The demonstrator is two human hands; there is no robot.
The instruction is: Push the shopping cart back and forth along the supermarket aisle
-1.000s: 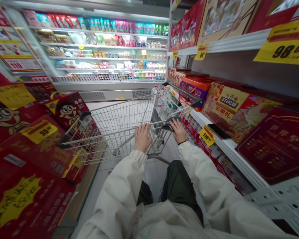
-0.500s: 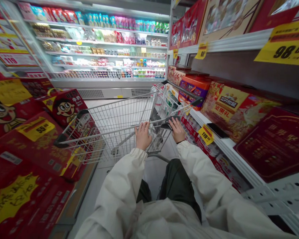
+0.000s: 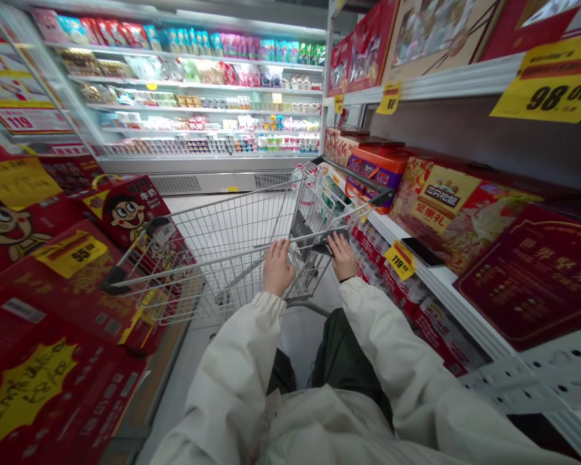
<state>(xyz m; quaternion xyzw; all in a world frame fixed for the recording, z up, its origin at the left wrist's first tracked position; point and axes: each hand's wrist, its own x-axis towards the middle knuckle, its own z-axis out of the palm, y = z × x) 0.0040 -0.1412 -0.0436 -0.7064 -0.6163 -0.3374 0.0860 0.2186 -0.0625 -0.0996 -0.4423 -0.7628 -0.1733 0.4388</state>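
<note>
A wire shopping cart (image 3: pixel 223 239) stands in a narrow aisle in front of me, tilted in the view, its basket bare. My left hand (image 3: pixel 277 266) is wrapped over the cart's rear handle bar near its middle. My right hand (image 3: pixel 341 255) grips the same bar at its dark right end. Both arms are in cream jacket sleeves. The child-seat flap (image 3: pixel 303 226) hangs just ahead of my hands.
Red gift boxes (image 3: pixel 72 284) with yellow price tags are stacked at the left. At the right, a shelf (image 3: pixel 445 281) carries boxed goods, a dark phone (image 3: pixel 423 252) and a 119 tag (image 3: pixel 399 260). A lit chiller cabinet (image 3: pixel 198 97) closes the aisle ahead.
The cart has rolled slightly forward and to the left; both hands stay on the handle.
</note>
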